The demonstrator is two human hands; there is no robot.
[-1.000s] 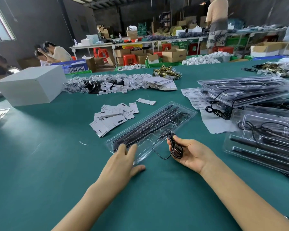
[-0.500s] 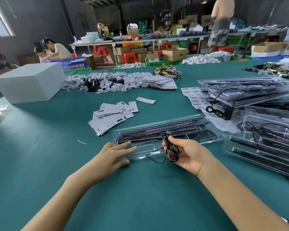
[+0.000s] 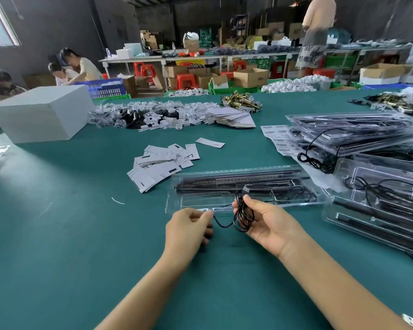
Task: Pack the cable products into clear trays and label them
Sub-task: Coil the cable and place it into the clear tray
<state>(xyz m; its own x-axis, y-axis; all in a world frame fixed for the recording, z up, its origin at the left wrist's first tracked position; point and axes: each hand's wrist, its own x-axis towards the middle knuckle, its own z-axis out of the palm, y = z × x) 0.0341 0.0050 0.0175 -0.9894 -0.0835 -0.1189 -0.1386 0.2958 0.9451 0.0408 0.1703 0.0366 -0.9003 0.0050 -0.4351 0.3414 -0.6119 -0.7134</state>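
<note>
A clear plastic tray [image 3: 200, 201] lies lengthwise across the green table in front of me, with black bars and a cable in it. My right hand [image 3: 267, 222] holds a coiled black cable [image 3: 242, 216] just in front of the tray's near edge. A loose end of that cable runs left to my left hand [image 3: 188, 228], whose fingers pinch it. Barcode label sheets [image 3: 275, 136] lie at the right behind the tray.
Stacks of filled clear trays [image 3: 379, 206] sit at the right. Loose white cards [image 3: 162, 163] lie behind the tray, small bagged parts [image 3: 153, 115] farther back, a white box [image 3: 41, 113] at the left. People work at other tables behind.
The tray has turned from a diagonal to lie crosswise. My left hand left the tray's edge and closed on the cable's loose end; my right hand kept the coil.
</note>
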